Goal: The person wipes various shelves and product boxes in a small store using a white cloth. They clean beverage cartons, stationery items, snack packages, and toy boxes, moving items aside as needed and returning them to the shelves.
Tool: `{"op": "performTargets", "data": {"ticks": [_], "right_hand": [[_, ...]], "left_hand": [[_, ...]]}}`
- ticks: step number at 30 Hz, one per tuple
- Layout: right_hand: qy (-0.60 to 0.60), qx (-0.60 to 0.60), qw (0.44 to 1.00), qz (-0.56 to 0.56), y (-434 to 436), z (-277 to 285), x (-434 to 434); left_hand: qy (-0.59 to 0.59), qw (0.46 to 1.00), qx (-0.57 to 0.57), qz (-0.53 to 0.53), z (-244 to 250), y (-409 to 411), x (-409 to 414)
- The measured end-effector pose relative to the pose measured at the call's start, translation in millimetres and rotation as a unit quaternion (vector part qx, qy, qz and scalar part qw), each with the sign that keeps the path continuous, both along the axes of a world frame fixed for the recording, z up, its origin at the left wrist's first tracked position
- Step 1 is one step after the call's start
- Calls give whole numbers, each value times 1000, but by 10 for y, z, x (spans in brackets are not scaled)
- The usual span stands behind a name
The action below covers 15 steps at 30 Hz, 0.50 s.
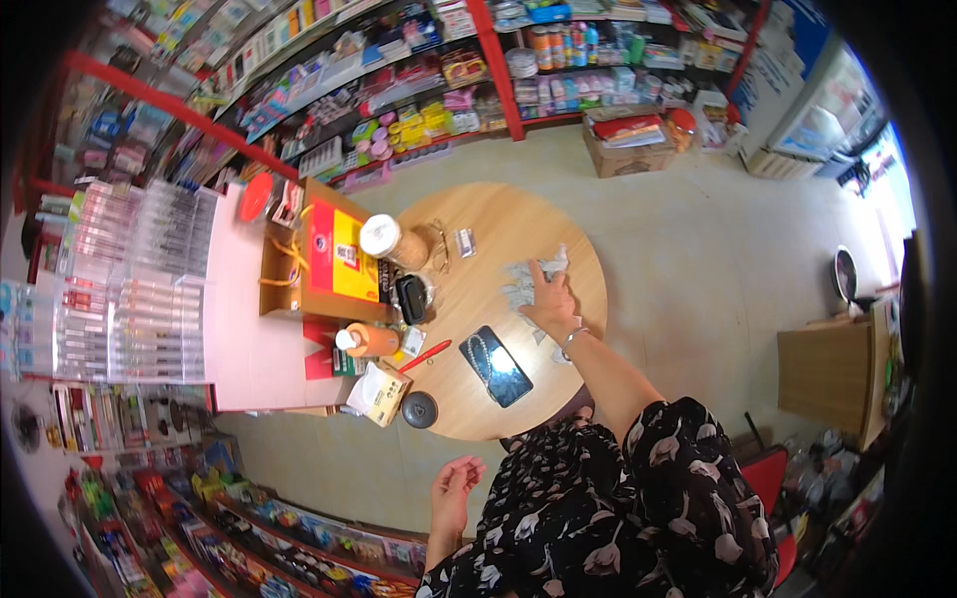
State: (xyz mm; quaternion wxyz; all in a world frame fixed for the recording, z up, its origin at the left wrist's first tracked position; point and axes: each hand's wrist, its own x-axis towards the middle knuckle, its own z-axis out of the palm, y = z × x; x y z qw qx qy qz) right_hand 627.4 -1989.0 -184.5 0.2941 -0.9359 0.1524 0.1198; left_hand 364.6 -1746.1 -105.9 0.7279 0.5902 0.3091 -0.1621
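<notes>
My right hand [552,303] lies with fingers spread on a crumpled grey cloth [523,282], near the right side of a round wooden table [493,213]. A bracelet circles that wrist. Off the table's near edge, my left hand [453,482] hangs in the air, fingers loosely curled and nothing visible in it. Between the hands, a dark smartphone [508,374] lies on the tabletop with a beaded string [481,359] across it. Left of the phone are a red pen [426,356], a round black case [419,410] and a tissue pack [385,392].
A cardboard box [344,258], a white-lidded jar [404,243], eyeglasses [442,247] and an orange pump bottle [374,340] crowd the table's left side. Stocked shelves [389,97] line the walls. A carton [628,149] stands on the floor beyond; a red chair [766,478] is at my right.
</notes>
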Motion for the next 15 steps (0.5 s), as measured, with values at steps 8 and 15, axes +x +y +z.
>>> {"op": "performTargets", "data": {"ticks": [8, 15], "right_hand": [[-90, 427, 897, -66, -167, -172, 51], [-37, 722, 680, -121, 358, 983, -1046]], "left_hand": [[-28, 999, -1, 15, -72, 196, -219], [-104, 977, -182, -43, 516, -238, 461]]}}
